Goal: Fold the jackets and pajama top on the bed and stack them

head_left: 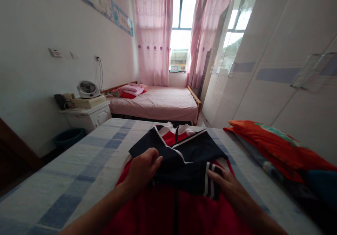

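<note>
A red and navy jacket point(184, 175) with white trim lies face up on the bed in front of me, its collar pointing away. Both navy sleeves are folded inward across its chest. On the left side, my left hand point(146, 166) is closed at the folded sleeve, fingers curled over the navy cloth; its fingertips are partly hidden. My right hand point(225, 178) pinches the white-striped cuff point(210, 182) at the right side of the jacket. The red lower body of the jacket, with a dark zip line, stretches toward me and is dim and blurred.
Blue and white checked sheet point(86, 168) covers this bed. Orange folded bedding point(279, 147) lies along the right edge, beside white wardrobes point(276, 70). Beyond stands a second bed with a pink sheet point(160, 101). At left are a fan point(88, 88) on a cabinet point(98, 117) and a bin point(68, 136).
</note>
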`<state>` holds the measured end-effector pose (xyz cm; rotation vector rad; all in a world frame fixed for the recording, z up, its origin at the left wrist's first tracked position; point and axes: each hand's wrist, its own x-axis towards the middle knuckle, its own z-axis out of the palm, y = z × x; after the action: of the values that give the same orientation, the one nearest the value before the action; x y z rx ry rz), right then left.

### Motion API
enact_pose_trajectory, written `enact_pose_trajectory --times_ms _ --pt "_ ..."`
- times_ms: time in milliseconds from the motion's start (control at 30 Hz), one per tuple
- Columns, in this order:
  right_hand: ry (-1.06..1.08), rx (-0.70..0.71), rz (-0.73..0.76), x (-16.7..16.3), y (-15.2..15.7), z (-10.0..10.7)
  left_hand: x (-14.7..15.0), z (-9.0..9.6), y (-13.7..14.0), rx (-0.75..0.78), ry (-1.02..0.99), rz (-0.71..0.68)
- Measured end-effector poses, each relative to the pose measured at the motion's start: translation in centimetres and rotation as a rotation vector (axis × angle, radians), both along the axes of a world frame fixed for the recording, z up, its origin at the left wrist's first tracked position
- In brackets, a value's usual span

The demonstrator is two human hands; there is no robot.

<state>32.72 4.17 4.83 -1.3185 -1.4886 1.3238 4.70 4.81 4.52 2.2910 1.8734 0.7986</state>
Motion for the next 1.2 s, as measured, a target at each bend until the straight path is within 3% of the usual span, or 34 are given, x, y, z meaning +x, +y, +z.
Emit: enact_pose_trajectory --times_ms 100,167,333,433,567,667,733,867,933,1000,1067,1200 --pt "0.217 0.007 -0.120 -1.6 3.0 2.9 -0.2 -0.9 -3.0 0.024 0.103 -0.177" --pt "0.373 0.034 -0.098 -3.1 4.8 4.9 -0.6 -1.9 -3.9 0.009 0.239 -0.301" --pt "0.607 0.121 -0.060 -6.3 7.6 8.7 -0.5 -3.6 -2.7 -0.097 0.438 -0.276" --pt "0.612 0.137 -0.058 -7.0 8.2 9.9 0.2 -2.1 -1.6 -0.095 0.450 -0.252" --pt "0.589 0.121 -0.073 -6.7 8.6 11.1 1.4 2.7 -2.6 0.093 0.297 -0.199" --pt "0.592 0.140 -0.060 -5.9 8.6 11.4 2.0 4.3 -4.8 0.150 0.271 -0.321" --pt "0.597 0.144 -0.069 -5.5 8.5 11.0 2.5 2.9 -6.0 0.120 0.336 -0.443" --pt "0.589 0.098 -0.085 -4.9 8.4 10.1 3.5 -2.7 -7.0 0.081 0.485 -0.639" --pt "0.579 0.088 -0.080 -4.4 7.8 9.8 3.8 -4.0 -6.9 0.032 0.480 -0.695" --pt "0.517 0.074 -0.082 -3.7 6.2 8.9 3.7 -3.7 -6.6 -0.036 0.373 -0.652" --pt "0.415 0.031 -0.099 -2.4 3.8 6.7 3.0 -2.3 -6.2 -0.109 0.212 -0.501" --pt "0.276 -0.122 -0.144 1.0 -1.8 -1.3 0.5 -0.3 -5.3 -0.211 -0.030 -0.198"
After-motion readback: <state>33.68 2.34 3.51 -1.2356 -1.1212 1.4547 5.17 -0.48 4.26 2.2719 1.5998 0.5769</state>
